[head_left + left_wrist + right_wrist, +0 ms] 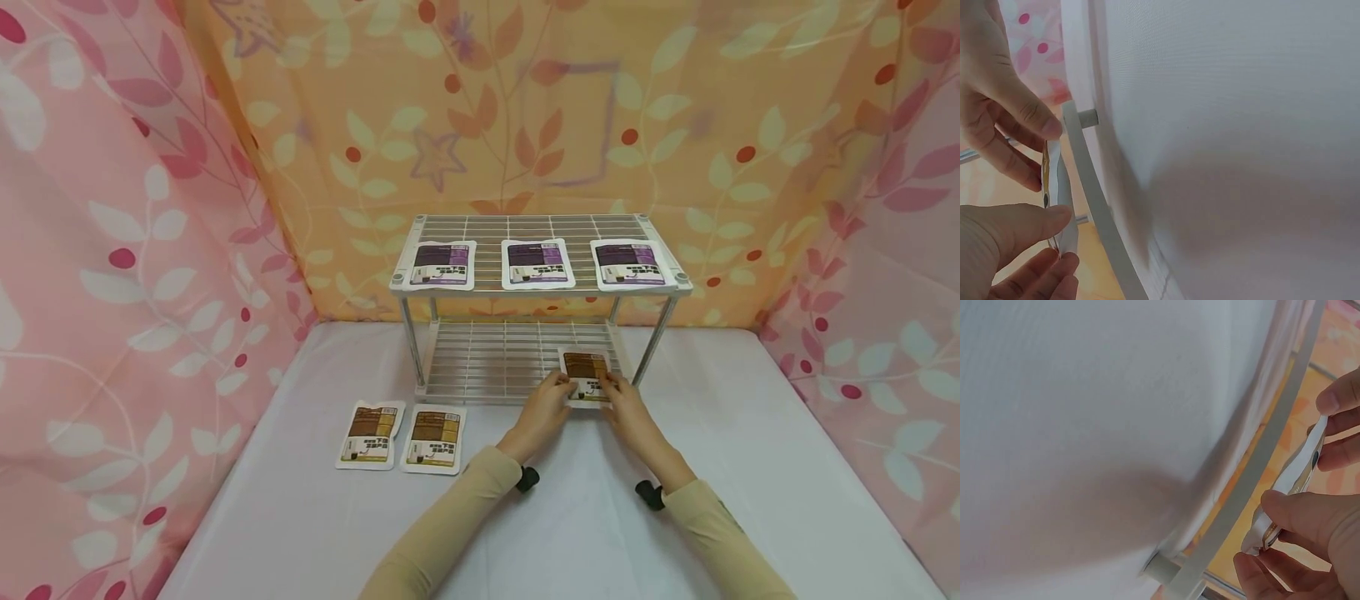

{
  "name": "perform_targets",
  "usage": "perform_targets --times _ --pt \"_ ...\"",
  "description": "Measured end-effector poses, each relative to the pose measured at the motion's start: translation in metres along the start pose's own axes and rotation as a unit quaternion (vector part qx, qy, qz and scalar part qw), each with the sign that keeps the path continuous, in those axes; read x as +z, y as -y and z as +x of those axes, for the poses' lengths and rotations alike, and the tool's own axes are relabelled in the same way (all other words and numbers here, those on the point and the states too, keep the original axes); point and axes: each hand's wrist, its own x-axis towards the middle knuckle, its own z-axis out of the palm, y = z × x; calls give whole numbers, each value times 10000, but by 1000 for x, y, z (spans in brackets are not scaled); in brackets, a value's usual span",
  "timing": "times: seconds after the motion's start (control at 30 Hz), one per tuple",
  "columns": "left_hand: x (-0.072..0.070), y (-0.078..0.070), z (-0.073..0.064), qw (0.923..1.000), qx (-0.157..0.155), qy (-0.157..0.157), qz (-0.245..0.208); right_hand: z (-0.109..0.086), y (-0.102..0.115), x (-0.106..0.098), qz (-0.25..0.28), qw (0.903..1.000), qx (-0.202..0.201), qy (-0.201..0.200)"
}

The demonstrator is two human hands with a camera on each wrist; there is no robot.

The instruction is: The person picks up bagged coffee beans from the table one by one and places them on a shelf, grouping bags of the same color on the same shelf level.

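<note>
A brown-and-white food pouch is at the right end of the rack's lower shelf, its near end by the front rail. My left hand pinches the pouch's left edge between thumb and fingers. On the opposite edge, my right hand pinches it too. Seen edge-on in the left wrist view, the pouch lies close over the white shelf rail. The right wrist view shows the right thumb and fingers around one end of the pouch.
Three purple-and-white pouches lie in a row on the upper shelf of the white wire rack. Two more brown pouches lie on the white-covered table, left of my arms. Patterned cloth encloses the back and sides.
</note>
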Motion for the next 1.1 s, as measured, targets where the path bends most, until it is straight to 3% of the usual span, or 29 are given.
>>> perform_targets --times 0.43,0.77,1.1 --pt "10 -4 15 9991 -189 244 287 6 -6 -2 -288 9984 391 284" --pt "15 -4 22 9971 -220 340 645 8 -9 2 -593 9973 378 207" --pt "20 -2 29 9973 -262 340 602 11 -8 2 -923 9927 659 398"
